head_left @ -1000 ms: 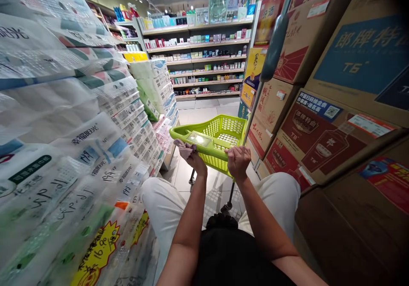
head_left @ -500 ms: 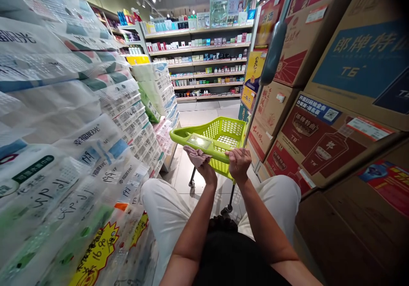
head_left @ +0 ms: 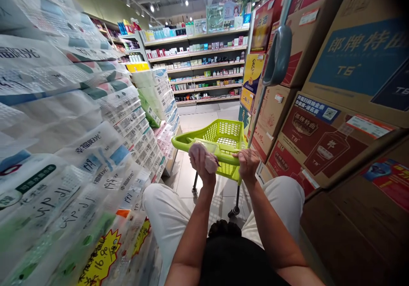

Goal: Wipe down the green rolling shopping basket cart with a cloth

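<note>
A bright green shopping cart (head_left: 209, 129) with a lattice basket stands in front of my knees. My left hand (head_left: 204, 166) is closed on a crumpled pinkish cloth (head_left: 198, 151), at the cart's handle bar; whether the cloth presses on the bar is hard to tell. To its right, my right hand (head_left: 249, 164) grips the right part of the same bar with curled fingers. A grey pole (head_left: 261, 109) with a blue-grey plastic piece (head_left: 277, 58) rises from beside that hand; I cannot tell whether my fingers touch it.
Stacked packs of tissue paper (head_left: 79, 149) line the left side, with a yellow price sign (head_left: 100, 256) low down. Cardboard cartons (head_left: 319, 137) are piled on the right. Beyond the tiled floor (head_left: 204, 111), shelves (head_left: 194, 66) hold many small boxes and bottles.
My left hand has lifted and turned with the cloth, which now sits bunched in the fingers. My right hand and the cart appear slightly further right and lower.
</note>
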Motion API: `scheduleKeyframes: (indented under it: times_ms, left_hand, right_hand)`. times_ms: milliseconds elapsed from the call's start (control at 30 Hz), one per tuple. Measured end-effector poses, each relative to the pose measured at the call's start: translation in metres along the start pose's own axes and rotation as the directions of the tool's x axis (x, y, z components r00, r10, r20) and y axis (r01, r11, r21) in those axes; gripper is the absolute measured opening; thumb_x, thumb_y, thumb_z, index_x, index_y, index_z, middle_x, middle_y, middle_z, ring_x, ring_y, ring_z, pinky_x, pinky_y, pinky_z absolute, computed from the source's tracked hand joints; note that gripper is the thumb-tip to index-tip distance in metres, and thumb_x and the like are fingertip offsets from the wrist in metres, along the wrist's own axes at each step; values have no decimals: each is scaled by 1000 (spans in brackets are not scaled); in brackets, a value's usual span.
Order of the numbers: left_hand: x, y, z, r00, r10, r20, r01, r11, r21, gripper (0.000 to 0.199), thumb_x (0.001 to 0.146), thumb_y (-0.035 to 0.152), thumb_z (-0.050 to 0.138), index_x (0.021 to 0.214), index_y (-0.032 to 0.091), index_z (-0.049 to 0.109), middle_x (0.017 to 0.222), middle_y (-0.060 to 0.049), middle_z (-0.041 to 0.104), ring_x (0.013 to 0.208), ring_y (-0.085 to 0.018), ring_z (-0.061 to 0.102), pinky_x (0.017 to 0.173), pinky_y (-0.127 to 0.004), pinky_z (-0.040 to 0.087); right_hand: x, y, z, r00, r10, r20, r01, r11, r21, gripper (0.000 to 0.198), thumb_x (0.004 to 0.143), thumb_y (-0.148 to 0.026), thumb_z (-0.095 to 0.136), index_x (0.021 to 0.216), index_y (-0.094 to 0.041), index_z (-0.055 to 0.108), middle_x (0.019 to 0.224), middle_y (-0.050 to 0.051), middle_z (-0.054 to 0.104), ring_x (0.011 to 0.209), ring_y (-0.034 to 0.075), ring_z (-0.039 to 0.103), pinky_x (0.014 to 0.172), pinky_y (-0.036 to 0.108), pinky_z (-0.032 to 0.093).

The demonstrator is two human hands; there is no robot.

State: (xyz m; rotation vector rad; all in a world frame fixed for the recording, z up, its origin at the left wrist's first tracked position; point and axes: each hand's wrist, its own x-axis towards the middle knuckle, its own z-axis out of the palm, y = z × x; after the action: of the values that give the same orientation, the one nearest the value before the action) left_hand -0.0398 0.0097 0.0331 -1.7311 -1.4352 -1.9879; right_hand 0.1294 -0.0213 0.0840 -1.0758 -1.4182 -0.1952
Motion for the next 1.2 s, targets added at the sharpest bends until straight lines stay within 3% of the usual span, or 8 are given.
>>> scheduleKeyframes:
  times_ms: [167, 367, 533, 600, 767, 867, 1000, 1200]
  left_hand:
    - [25, -6, -23, 916, 270, 296, -289, 957, 24, 31, 91, 36, 65, 118, 23, 73, 126, -13, 75, 143, -33, 54, 129, -60, 20]
    - [95, 0, -47, 920, 117, 375, -180, 974, 137, 29, 81, 22, 58, 105, 21, 74, 115, -11, 78, 127, -32, 66, 129, -61, 18]
    - [92, 31, -48, 735, 347, 582, -386, 921, -62, 45, 79, 21, 59, 122, 21, 72, 131, -10, 74, 132, -29, 63, 124, -52, 35]
    - [97, 33, -45, 740, 308, 598, -371, 928, -19, 44, 79, 20, 58, 120, 22, 73, 131, -10, 74, 129, -29, 64, 120, -51, 40]
    - [136, 26, -30, 820, -84, 566, -190, 893, 409, 25, 74, 20, 61, 93, 19, 77, 91, -12, 80, 92, -31, 75, 108, -54, 47]
    - [149, 37, -22, 713, -155, 684, -279, 832, 479, 26, 72, 21, 62, 93, 19, 77, 89, -12, 79, 88, -30, 74, 97, -46, 53]
    - [159, 60, -10, 471, -196, 860, -444, 790, 424, 30, 80, 26, 58, 102, 21, 78, 104, -11, 80, 101, -30, 73, 94, -39, 53]
    - [184, 71, 15, 213, -333, 919, -453, 799, 394, 48, 94, 48, 45, 102, 15, 79, 108, -17, 79, 98, -33, 73, 83, -37, 53]
  right_hand:
    - [2, 7, -4, 1000, -6, 1, 6, 1000, 4, 45, 98, -30, 39, 65, -25, 68, 66, 3, 68, 67, 20, 56, 78, 39, 39]
    - [2, 6, -4, 1000, -11, -7, 11, 1000, 10, 45, 99, -30, 39, 66, -24, 69, 66, 3, 68, 67, 20, 57, 79, 38, 39]
    - [0, 6, -1, 1000, 8, -13, -8, 1000, -8, 44, 99, -30, 39, 66, -24, 68, 65, 2, 67, 67, 19, 56, 79, 38, 39]
    - [1, 7, -3, 1000, -16, -2, 16, 1000, 0, 43, 99, -29, 40, 67, -24, 68, 67, 2, 67, 68, 19, 56, 79, 38, 39]
    - [4, 4, -1, 999, -32, 9, 32, 999, -31, 43, 98, -28, 39, 65, -24, 66, 66, 2, 68, 67, 19, 56, 78, 37, 38]
    - [4, 2, 3, 998, -58, -5, 58, 997, -55, 40, 97, -27, 40, 65, -24, 64, 66, 2, 68, 68, 19, 57, 78, 36, 38]
    - [4, 3, 4, 996, -87, -23, 85, 995, -58, 38, 97, -25, 42, 66, -23, 64, 66, 2, 67, 68, 18, 56, 77, 36, 38]
    - [5, 6, -8, 995, -97, -14, 96, 994, -57, 40, 98, -24, 41, 67, -23, 66, 65, 1, 65, 67, 18, 57, 78, 35, 39]
